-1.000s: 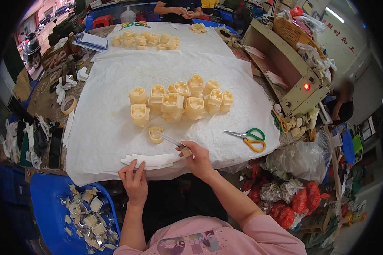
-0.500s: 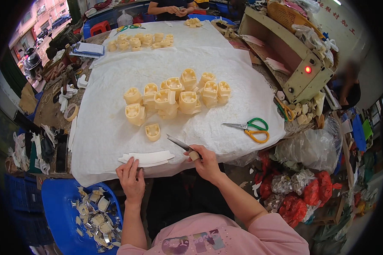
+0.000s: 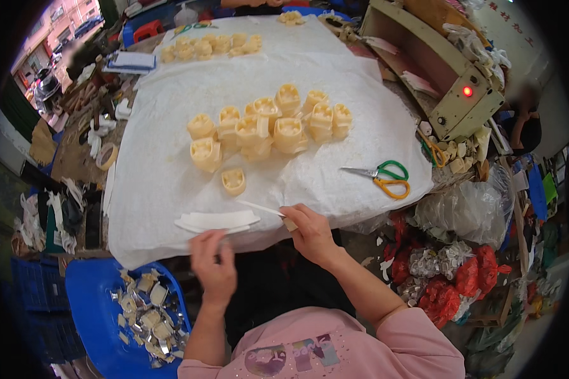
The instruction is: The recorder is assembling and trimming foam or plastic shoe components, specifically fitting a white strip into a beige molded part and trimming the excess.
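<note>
My right hand (image 3: pixel 313 237) is closed around the handle of a knife (image 3: pixel 263 208) at the front of the white-covered table. Its narrow blade points left and away from me, looking bright in the light. My left hand (image 3: pixel 214 268) is smeared by motion at the table's front edge, just below a small stack of white curved strips (image 3: pixel 216 220). Whether it holds anything does not show. One cream-coloured hollow moulded piece (image 3: pixel 233 182) stands alone beyond the knife tip. Farther back is a cluster of several similar cream pieces (image 3: pixel 289 134), some stacked.
Scissors (image 3: pixel 384 176) with green and orange handles lie on the white sheet (image 3: pixel 152 145) at right. A blue tub (image 3: pixel 85 303) of scraps stands at lower left. A machine (image 3: pixel 452 114) with a red light is at back right; bags (image 3: pixel 442 297) lie below it.
My left hand has come off the white strips and moved right and toward me. The knife stays in my right hand, its blade now catching the light. The whole view has shifted slightly.
</note>
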{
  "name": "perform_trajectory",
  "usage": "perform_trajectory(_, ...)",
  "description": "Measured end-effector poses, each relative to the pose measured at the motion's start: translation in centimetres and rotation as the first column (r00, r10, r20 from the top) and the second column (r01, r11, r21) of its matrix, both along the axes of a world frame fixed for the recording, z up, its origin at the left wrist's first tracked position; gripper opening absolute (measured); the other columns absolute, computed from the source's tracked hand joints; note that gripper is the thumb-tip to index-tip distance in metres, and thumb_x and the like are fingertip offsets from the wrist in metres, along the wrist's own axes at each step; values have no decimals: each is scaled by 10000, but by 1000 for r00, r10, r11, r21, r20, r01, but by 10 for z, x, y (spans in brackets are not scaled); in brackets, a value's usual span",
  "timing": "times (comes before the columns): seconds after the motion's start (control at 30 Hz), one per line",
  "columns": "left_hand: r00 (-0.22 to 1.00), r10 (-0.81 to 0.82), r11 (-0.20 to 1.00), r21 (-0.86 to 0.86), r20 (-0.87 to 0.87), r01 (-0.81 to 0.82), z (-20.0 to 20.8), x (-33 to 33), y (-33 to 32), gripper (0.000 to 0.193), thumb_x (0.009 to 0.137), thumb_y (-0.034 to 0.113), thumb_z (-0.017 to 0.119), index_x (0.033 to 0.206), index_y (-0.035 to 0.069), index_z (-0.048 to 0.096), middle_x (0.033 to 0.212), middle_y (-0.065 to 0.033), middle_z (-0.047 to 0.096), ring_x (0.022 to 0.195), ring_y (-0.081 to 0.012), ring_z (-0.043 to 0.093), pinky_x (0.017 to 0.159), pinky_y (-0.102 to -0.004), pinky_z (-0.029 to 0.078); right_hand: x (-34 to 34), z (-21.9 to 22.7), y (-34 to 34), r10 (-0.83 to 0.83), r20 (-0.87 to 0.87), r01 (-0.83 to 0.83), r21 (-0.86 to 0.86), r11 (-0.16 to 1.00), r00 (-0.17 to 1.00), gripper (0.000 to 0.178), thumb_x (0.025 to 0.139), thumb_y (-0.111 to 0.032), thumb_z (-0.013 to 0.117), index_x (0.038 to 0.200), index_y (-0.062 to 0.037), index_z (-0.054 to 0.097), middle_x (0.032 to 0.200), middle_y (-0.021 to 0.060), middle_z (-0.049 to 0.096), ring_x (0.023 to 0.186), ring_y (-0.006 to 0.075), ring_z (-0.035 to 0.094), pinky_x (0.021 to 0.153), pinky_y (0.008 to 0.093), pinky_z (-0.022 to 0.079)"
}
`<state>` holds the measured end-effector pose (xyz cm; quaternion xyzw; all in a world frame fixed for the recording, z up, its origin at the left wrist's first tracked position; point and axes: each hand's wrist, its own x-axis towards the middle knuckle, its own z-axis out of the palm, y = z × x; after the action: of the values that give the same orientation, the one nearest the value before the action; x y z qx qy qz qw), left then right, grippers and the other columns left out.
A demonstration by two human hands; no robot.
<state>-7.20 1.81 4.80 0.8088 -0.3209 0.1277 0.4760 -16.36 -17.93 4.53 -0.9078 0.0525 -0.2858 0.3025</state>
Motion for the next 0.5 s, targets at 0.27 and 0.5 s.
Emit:
perform_trajectory(0.27,367,-510,799,-586,-778,-135,-7,-28,-29,409,1007,280,340,1060,-48,578,662,-47,542,535,-90,480,481,-231,376,16,44,24,349,-134,-369,-192,909,928,397,697,-140,689,1074,-82,581,1075,136,542,970,286,555,770,385,462)
perform_trajectory(0.5,528,-553,651,-730,-645,-209,9,-12,-6,423,1001,208,329,1330,-51,389,679,-79,530,522,-116,458,446,-226,375,79,26,3,-2,-191,18,85,996,982,360,830,-244,633,1146,-81,579,934,132,549,885,312,562,734,385,476)
